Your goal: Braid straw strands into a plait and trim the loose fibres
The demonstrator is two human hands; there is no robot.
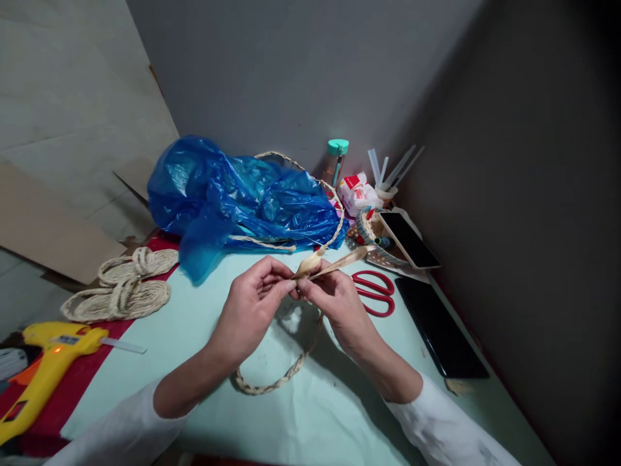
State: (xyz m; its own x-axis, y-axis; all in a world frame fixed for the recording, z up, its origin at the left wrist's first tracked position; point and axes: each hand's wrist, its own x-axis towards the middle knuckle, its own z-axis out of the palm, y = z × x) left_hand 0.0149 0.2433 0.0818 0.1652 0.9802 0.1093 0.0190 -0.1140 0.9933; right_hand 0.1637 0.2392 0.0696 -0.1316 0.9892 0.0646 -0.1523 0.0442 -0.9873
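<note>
With left hand [253,301], pinches pale, flat straw strips [307,264] between thumb and fingers, mid-scene, nearer than the blue bag [262,200]. Shows a knobbly tan braid [272,388] curving below. With right hand [339,304], grips the same loose strips, left of red scissors [376,292].

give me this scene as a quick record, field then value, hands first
left hand: pinching dry fibre strands
right hand: fingers on the same strands, close beside the left hand
braided cord: a curve of it shows below the hands
far side: crumpled blue plastic bag by the grey wall
right side: red-handled scissors by the right hand; black flat device beyond them
left side: two woven sandals; nearer, yellow glue gun with an orange light showing
</note>
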